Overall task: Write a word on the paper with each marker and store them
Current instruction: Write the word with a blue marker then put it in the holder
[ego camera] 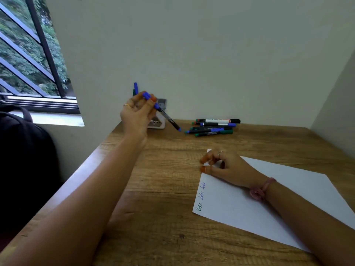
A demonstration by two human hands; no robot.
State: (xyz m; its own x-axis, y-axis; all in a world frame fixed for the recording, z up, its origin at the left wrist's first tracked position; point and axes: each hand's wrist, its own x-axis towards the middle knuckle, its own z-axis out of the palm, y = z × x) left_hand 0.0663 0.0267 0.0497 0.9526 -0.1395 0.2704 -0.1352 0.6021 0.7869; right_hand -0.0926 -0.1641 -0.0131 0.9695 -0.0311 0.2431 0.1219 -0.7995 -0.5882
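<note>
One blue marker [161, 110] was pinched in your left hand [137, 112]; you needed to aim it squarely into the holder [160, 114] while your right hand [226, 166], loosely curled, steadied the paper [269, 198].

Left hand [137, 112] hides most of holder [158, 120].

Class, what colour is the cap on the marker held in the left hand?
Blue; the head view shows the marker in the left hand.

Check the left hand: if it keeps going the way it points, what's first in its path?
Probably the marker holder against the wall. The left hand, gripping a blue marker, points up and away toward it. The holder sits right behind the fingers, though one view leaves the depth unclear.
</note>
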